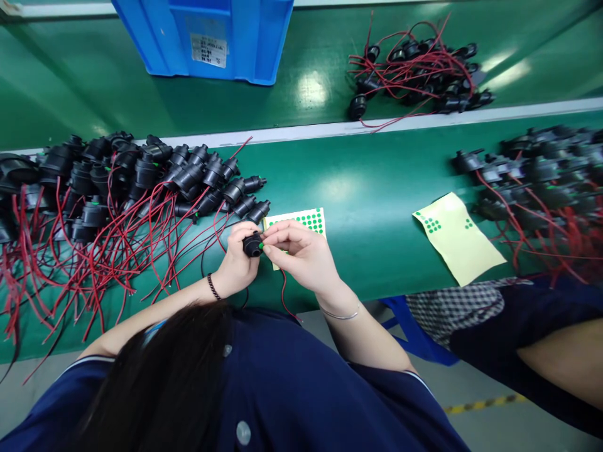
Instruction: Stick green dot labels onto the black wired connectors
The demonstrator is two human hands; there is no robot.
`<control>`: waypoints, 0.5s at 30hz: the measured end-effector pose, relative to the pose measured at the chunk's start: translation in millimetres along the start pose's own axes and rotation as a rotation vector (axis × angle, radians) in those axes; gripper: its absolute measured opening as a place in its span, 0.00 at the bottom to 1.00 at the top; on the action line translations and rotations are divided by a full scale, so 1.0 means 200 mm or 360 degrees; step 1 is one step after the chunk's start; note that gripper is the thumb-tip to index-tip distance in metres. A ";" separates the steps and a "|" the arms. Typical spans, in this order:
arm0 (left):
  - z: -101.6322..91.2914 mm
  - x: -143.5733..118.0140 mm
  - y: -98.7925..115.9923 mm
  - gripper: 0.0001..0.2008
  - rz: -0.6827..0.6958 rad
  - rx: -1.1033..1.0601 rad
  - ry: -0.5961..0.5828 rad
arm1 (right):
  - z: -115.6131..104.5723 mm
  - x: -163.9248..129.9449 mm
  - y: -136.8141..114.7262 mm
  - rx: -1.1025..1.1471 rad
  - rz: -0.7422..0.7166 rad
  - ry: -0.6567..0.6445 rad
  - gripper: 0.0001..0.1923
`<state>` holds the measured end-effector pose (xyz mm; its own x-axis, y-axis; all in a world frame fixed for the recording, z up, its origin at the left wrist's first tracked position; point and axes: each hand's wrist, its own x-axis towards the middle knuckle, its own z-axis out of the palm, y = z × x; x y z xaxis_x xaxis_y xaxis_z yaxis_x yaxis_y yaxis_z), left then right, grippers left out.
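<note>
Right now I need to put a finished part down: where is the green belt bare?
Bare belt lies between the sticker sheet by the hands and the second yellow sheet. Another strip runs behind the white rail, between the blue bin and the far bundle. Left pile and right pile are crowded.

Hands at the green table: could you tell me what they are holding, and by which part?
The left hand grips a small black part by its round body; the right hand pinches its front edge, a green dot on one fingertip.
</note>
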<state>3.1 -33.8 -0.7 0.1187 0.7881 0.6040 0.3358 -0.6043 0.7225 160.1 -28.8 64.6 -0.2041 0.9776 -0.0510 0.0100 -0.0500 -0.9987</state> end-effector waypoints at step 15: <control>-0.01 -0.01 0.00 0.13 -0.0179 -0.0057 -0.0045 | 0.01 0.02 0.01 -0.0014 -0.0022 0.0015 0.03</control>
<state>1.5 -35.9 -0.8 0.1089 0.8539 0.5089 0.3149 -0.5152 0.7971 156.5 -25.3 62.0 -0.1948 0.9801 -0.0374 0.0158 -0.0350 -0.9993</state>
